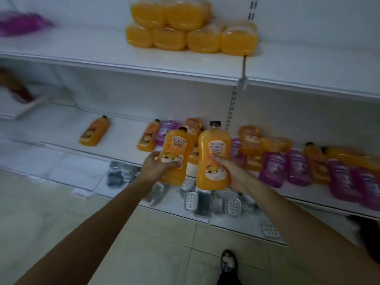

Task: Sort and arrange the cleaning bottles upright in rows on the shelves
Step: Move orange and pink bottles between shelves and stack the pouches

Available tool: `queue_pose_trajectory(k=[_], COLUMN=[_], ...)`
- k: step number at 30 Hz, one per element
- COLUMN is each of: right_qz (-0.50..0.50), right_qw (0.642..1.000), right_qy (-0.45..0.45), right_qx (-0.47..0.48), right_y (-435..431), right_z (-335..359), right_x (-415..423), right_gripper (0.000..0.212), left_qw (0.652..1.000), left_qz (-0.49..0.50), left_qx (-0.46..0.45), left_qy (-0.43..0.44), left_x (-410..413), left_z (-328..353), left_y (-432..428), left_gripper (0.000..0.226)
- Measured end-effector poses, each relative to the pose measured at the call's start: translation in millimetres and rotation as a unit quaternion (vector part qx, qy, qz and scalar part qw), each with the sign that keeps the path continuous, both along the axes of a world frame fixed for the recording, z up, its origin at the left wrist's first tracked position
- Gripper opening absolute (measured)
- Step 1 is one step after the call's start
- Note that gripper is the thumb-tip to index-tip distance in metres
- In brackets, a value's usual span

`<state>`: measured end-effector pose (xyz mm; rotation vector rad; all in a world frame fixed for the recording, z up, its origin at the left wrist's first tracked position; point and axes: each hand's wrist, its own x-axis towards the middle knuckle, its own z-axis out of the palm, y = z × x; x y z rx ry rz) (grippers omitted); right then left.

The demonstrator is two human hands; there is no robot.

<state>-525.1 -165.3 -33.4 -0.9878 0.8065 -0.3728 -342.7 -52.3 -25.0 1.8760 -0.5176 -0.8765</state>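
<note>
Both hands are full. My left hand (162, 164) curls round the lower half of one orange bottle (176, 153), which leans a little to the right. My right hand (233, 173) grasps the lower side of a second bottle (213, 161), nearly upright with its dark cap on top. The two hang side by side in the air, just in front of the middle shelf (123, 140); I cannot tell whether they touch.

By my judgement the sorting is at an early stage. On the upper shelf (82, 44) an orange group (191, 27) is gathered in two tiers, though blur and the angle hide whether those bottles stand upright. The middle shelf is unsorted: a lone orange bottle (94, 131) lies flat at the left, another (148, 138) lies nearer the centre, and to the right purple bottles (296, 167) and more orange ones lie mixed and partly overlapping. None there stands in a row. Most of the work looks to be left: separating the colours, standing each bottle up, and placing the two in hand.
</note>
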Motion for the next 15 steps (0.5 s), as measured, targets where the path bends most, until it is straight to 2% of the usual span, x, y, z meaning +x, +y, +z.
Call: queue_pose_trajectory(k=[4, 7, 12, 15], right_qz=[0.056, 0.061, 0.053, 0.014], right_qw=[0.989, 0.966, 0.906, 0.882], right_qy=[0.008, 0.009, 0.023, 0.027], right_qx=[-0.136, -0.250, -0.419, -0.471], right_y=[62, 89, 87, 67], right_z=[32, 74, 152, 189], right_x=[58, 87, 101, 94], right_gripper=[0.028, 0.030, 0.046, 0.054], left_qw=[0.997, 0.990, 0.978, 0.972], left_qz=[0.041, 0.067, 0.087, 0.077], left_qx=[-0.026, -0.074, -0.144, -0.188], left_qy=[-0.065, -0.103, -0.121, -0.115], left_x=[37, 54, 73, 80], left_z=[45, 80, 143, 173], left_y=[81, 119, 136, 125], left_gripper=[0.074, 0.071, 0.065, 0.064])
